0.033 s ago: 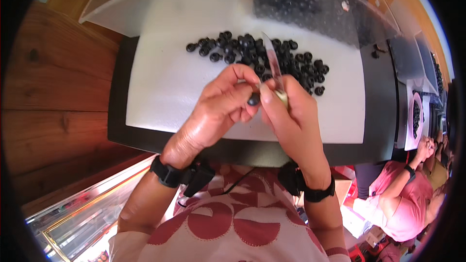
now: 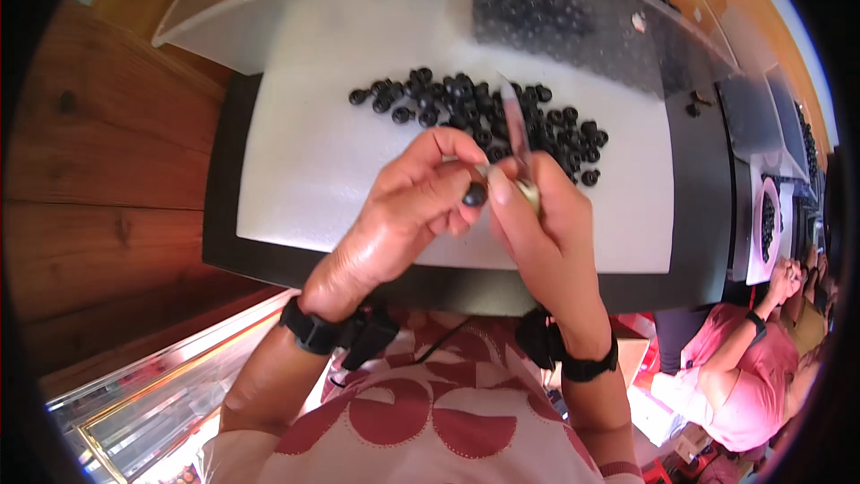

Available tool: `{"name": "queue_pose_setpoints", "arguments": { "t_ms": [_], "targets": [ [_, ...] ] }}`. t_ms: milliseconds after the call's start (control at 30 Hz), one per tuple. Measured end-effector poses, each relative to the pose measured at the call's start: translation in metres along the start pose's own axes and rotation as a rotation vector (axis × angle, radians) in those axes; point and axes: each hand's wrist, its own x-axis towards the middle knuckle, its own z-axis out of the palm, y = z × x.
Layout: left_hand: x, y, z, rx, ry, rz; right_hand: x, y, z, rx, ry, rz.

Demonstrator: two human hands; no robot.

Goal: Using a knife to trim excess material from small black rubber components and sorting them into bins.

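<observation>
My left hand (image 2: 394, 215) is closed, pinching a small round black part (image 2: 475, 194) between thumb and fingers. In my right hand (image 2: 555, 233) is a knife (image 2: 514, 121) with a pale handle; its blade points up and away from me. The right thumb meets the left fingertips just beside the black part, and what lies between them is too small to make out. Beyond both hands, a loose pile of similar black parts (image 2: 461, 106), knobbed with ring-like ends, lies on a white sheet (image 2: 305, 161).
Clear plastic bins (image 2: 573, 22) holding more black parts stand along the far side. The white sheet covers a black worktop (image 2: 699, 224). A wooden panel (image 2: 98, 161) is at left. At right, a co-worker in pink (image 2: 743, 367) sits near a pink-rimmed tray (image 2: 760, 224).
The whole view has shifted slightly, the scene sitting a little lower and further right. Both hands keep their hold on the black part and the knife.
</observation>
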Motion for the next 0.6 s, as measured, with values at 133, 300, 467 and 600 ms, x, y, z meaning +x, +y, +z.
{"name": "queue_pose_setpoints", "arguments": {
  "t_ms": [133, 300, 467, 600],
  "targets": [
    [-0.015, 0.035, 0.024, 0.217, 0.062, 0.222, -0.015, -0.007, -0.013, 0.101, 0.068, 0.029],
    [-0.014, 0.100, 0.024, 0.302, 0.267, 0.528, -0.024, -0.011, -0.019, 0.154, 0.088, 0.017],
    [0.007, 0.150, 0.008, 0.221, 0.364, 0.718, -0.030, -0.003, -0.018, 0.105, 0.052, -0.037],
    [0.011, 0.157, 0.014, 0.219, 0.451, 0.713, -0.033, -0.004, -0.020, 0.027, 0.054, -0.045]
  ]
}}
